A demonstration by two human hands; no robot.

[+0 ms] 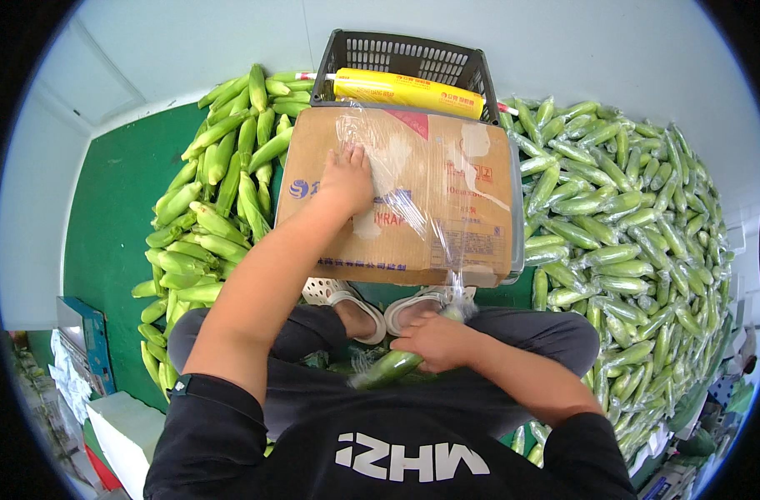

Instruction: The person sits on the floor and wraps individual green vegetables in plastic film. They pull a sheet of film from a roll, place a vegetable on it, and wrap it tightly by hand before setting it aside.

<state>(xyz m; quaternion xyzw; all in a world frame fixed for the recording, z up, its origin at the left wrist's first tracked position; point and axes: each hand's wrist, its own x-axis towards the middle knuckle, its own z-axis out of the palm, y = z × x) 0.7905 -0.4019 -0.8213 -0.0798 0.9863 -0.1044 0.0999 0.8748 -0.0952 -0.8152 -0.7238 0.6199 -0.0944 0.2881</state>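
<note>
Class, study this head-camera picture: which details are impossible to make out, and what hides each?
All in the head view:
Left hand: palm turned down, so whether it pinches the film is unclear.
Wrapped corn: middle covered by the right hand.
White shoes: fronts under the cardboard.
Black basket: bottom behind the yellow roll.
Lower-right clutter: too small, cut off by the fisheye rim.

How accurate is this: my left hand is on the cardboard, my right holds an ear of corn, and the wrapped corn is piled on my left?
Not quite: the head view shows the wrapped corn piled on your right. Your left hand is on the cardboard and your right hand holds an ear of corn.
</note>
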